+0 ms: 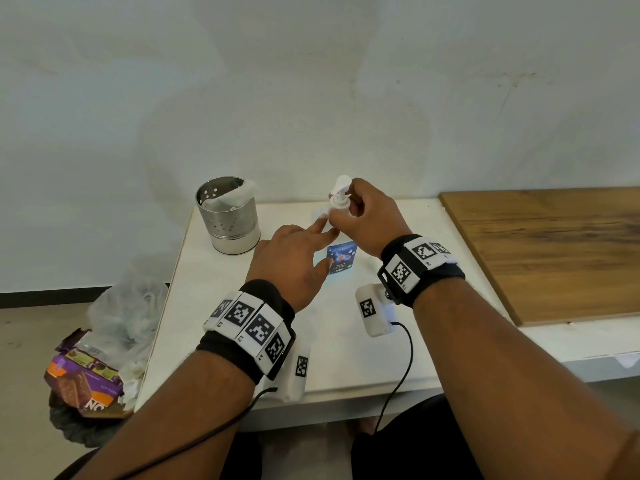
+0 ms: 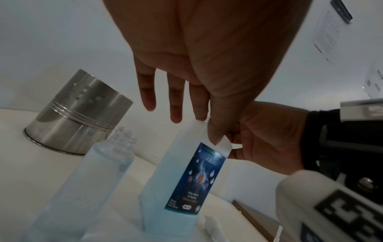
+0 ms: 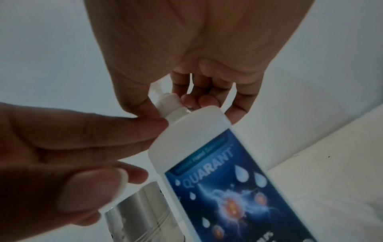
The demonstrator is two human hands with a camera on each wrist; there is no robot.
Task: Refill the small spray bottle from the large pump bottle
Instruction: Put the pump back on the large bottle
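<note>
The large pump bottle [image 1: 341,259], white with a blue label, stands on the white table [image 1: 346,362]. My right hand [image 1: 348,211] grips the collar under its white pump head [image 1: 341,184], fingers curled round it [image 3: 186,99]. My left hand [image 1: 320,237] reaches in with straight fingers, and its fingertips [image 3: 153,124] touch the bottle's shoulder. The small spray bottle [image 2: 99,172] is clear and uncapped. It stands just left of the large bottle [image 2: 186,180] in the left wrist view and is hidden behind my left hand in the head view.
A perforated steel holder [image 1: 230,216] stuffed with tissue stands at the table's back left. A wooden board [image 1: 554,251] lies at the right. On the floor to the left sit a plastic bag [image 1: 121,313] and snack wrappers [image 1: 83,382]. A small white part [image 2: 213,227] lies by the large bottle's base.
</note>
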